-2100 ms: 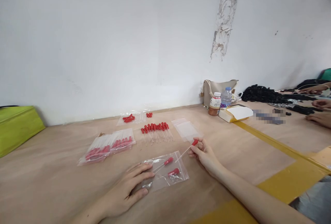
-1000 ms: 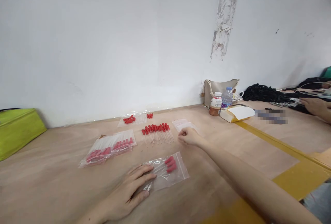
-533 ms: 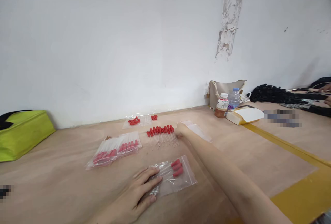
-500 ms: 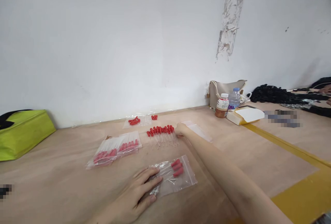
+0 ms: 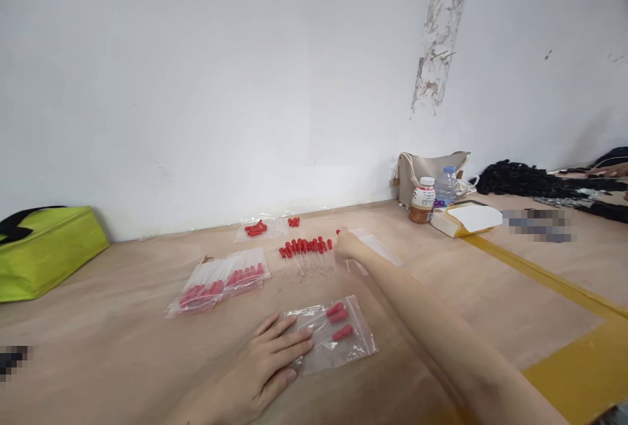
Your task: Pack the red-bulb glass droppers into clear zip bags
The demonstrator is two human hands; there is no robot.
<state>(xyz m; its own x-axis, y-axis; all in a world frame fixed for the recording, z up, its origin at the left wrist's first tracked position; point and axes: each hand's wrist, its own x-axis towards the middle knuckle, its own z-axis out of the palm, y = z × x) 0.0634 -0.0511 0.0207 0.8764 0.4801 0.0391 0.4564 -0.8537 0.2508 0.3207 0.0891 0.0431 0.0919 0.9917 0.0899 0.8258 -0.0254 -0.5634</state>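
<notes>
My left hand (image 5: 275, 356) lies with fingers stretched over the near end of a clear zip bag (image 5: 314, 361). Inside that bag are a few droppers with red rubber bulbs (image 5: 342, 332), their thin glass tubes running under my fingers. Further off, my right hand (image 5: 347, 244) is closed on a dropper, whose red bulb (image 5: 338, 233) pokes out at the fingertips; the tube is hidden. Just left of it, a row of loose red-bulbed droppers (image 5: 305, 246) lies on the brown-covered table. Beyond the right forearm lies a flat clear bag (image 5: 380, 248), partly covered.
Filled dropper bags (image 5: 220, 281) lie at left centre, with another bag (image 5: 265, 229) by the wall. A lime-green bag (image 5: 53, 252) stands far left. Two bottles (image 5: 422, 201), a beige bag (image 5: 406, 173) and a tissue pack (image 5: 449, 223) stand right. A co-worker's hand shows far right.
My right hand has shifted slightly away from the row, and a red bulb now shows at its fingertips. The left hand is flatter on the bag, and one bulb inside has separated from the others.
</notes>
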